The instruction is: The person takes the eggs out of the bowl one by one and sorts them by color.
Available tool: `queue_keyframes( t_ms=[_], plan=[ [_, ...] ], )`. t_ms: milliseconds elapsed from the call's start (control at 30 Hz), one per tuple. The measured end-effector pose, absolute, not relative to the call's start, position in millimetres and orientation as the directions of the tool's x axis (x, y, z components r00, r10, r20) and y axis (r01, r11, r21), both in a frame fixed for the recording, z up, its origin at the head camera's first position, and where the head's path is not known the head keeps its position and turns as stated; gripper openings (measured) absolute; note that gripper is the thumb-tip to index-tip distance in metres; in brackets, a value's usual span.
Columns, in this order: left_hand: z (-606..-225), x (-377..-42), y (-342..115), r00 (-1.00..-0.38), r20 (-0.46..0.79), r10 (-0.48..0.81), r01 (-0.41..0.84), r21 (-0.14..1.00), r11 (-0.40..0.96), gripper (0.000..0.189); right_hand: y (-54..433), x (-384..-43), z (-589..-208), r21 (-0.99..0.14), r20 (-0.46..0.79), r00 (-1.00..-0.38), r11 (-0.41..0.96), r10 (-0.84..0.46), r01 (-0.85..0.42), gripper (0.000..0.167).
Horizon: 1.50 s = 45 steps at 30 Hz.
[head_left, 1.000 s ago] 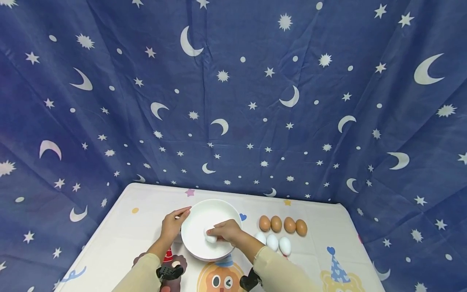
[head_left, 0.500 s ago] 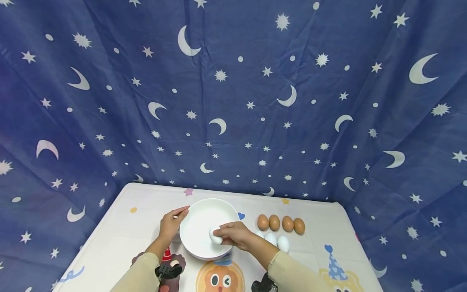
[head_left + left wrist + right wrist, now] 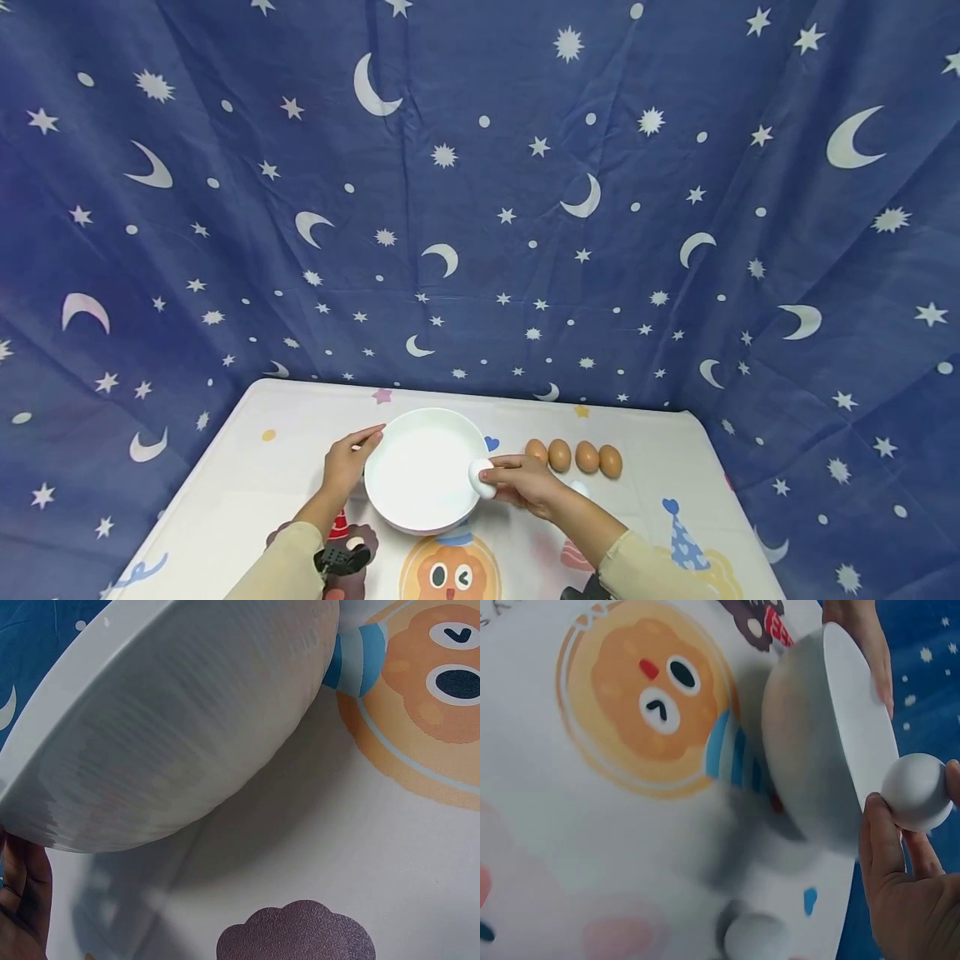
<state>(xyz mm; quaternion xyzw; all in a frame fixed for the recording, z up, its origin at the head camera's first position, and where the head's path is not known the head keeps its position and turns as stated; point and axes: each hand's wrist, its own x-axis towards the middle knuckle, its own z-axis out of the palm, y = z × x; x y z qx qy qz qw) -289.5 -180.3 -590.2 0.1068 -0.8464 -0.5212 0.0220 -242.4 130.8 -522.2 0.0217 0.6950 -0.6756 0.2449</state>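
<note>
A white bowl [image 3: 420,471] sits on the table, with my left hand [image 3: 345,462] gripping its left rim. From the left wrist, the bowl's outer wall [image 3: 187,735] fills much of the view, and the left hand's fingers [image 3: 26,892] show at the lower left. My right hand [image 3: 532,485] pinches a white egg [image 3: 481,479] between thumb and fingertips, right at the bowl's right rim. The right wrist view has this egg [image 3: 916,793] close beside the rim, overlapping it.
Several brown eggs [image 3: 587,457] lie in a row right of the bowl. A white egg [image 3: 579,488] shows partly behind my right wrist. The tablecloth [image 3: 300,417] has cartoon prints, and a blue star-patterned curtain [image 3: 480,208] hangs behind.
My right hand has moved rightward with the white egg, from over the bowl's inside to its right rim. The left hand keeps its place on the rim. The head view has shifted slightly.
</note>
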Motion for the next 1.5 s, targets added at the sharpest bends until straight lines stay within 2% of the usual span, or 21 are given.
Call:
queue_keyframes(
  t_ms=[400, 933, 1333, 1500],
  plan=[
    [-590, -290, -185, -0.975, -0.08, -0.208, -0.163, 0.891, 0.423, 0.041, 181, -235, -523, -0.917, -0.398, -0.909, 0.095, -0.125, 0.388, 0.051],
    [-592, -290, -183, -0.975, -0.099, -0.198, -0.175, 0.894, 0.413, 0.043, 252, -221, -525, -0.901, -0.433, -0.899, 0.03, -0.066, 0.432, 0.061],
    [-593, -289, -182, -0.975, -0.1, -0.198, -0.176, 0.891, 0.418, 0.044, 295, -216, -537, -0.874, -0.485, -0.872, -0.002, 0.064, 0.486, 0.068],
    [-592, -289, -181, -0.976, -0.094, -0.197, -0.17, 0.895, 0.412, 0.044, 306, -218, -546, -0.878, -0.478, -0.874, -0.041, 0.086, 0.476, 0.064]
  ],
)
